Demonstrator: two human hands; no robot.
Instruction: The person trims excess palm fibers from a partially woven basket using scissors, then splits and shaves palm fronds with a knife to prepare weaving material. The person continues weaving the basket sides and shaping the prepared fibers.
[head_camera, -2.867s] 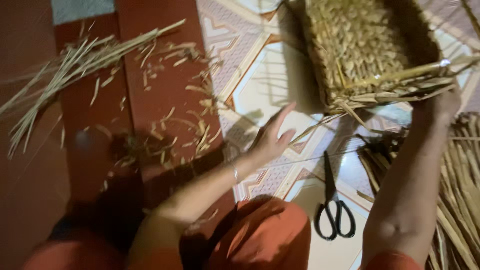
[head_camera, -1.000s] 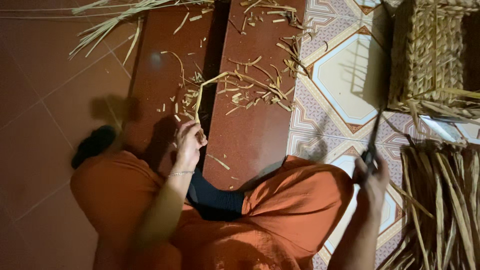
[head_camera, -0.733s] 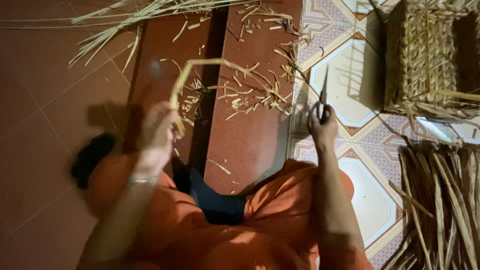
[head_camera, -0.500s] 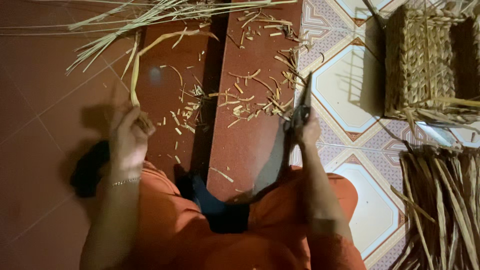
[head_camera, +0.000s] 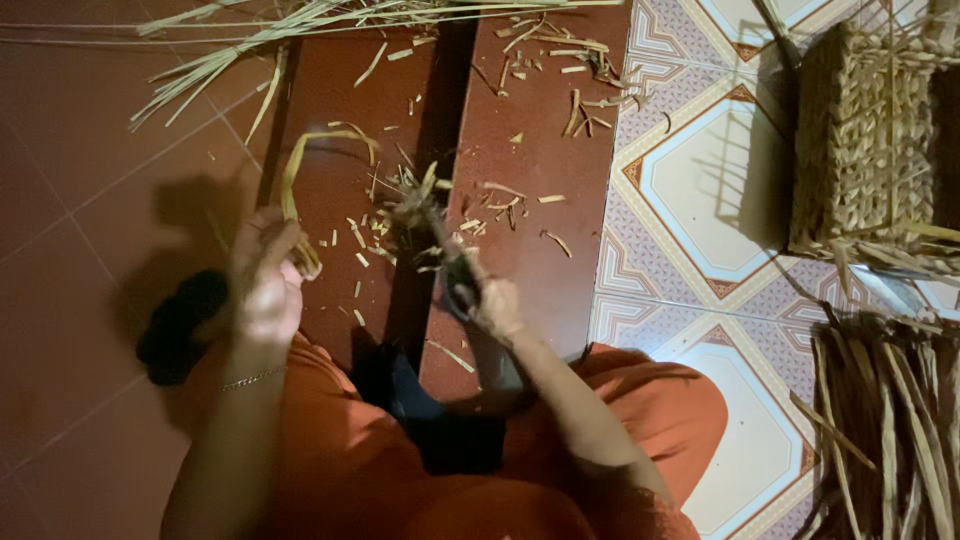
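My left hand (head_camera: 265, 280) is closed on a long yellow-green straw strip (head_camera: 300, 165) that arches up and to the right over the red floor. My right hand (head_camera: 490, 300) grips a pair of dark scissors (head_camera: 450, 265), blades pointing up-left toward the strip's frayed end (head_camera: 415, 200). Both hands are blurred. Below them lie my legs in orange cloth (head_camera: 640, 420).
Short straw cuttings (head_camera: 520, 200) litter the red steps. A bunch of long straw (head_camera: 300, 25) lies along the top. A woven straw basket (head_camera: 870, 160) stands at the upper right on patterned tiles, and a bundle of dried strips (head_camera: 900, 420) lies at the lower right.
My right hand picked the scissors up from the tiles and brought them left to the strip. My left hand lifted the strip off the floor and holds it up.
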